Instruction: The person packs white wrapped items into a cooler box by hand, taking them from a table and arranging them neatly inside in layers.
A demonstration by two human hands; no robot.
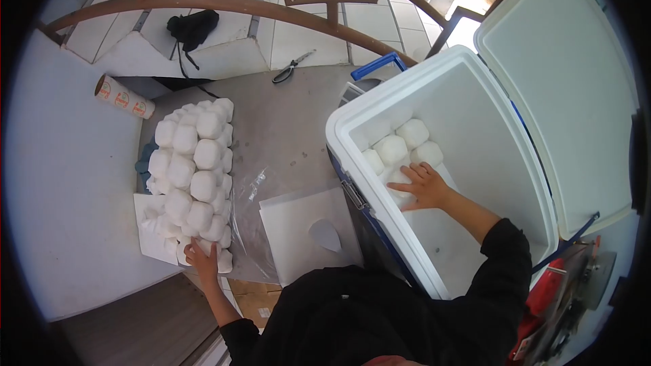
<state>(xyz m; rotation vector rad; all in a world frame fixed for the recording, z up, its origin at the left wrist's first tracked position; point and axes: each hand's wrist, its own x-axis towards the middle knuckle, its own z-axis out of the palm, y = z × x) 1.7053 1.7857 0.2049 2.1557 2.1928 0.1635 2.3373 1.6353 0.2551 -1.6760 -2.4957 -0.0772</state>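
Note:
On the left side of the grey table stands a tall pile of white rounded pieces (181,171). My left hand (203,255) is at the near end of this pile, thumb and fingers apart, touching a piece there; whether it grips it is unclear. Inside the open white cooler (502,183) on the right, several similar white pieces (391,150) lie in the far left part. My right hand (426,187) reaches into the cooler with its fingers spread over a white piece, which is partly hidden under the palm.
White sheets (305,230) and clear plastic lie mid-table. Scissors (293,68) are at the far edge, a cardboard roll (124,97) at the left. A black cloth item (193,29) rests on the ledge before a brown railing (237,5). The cooler's lid (559,88) leans open.

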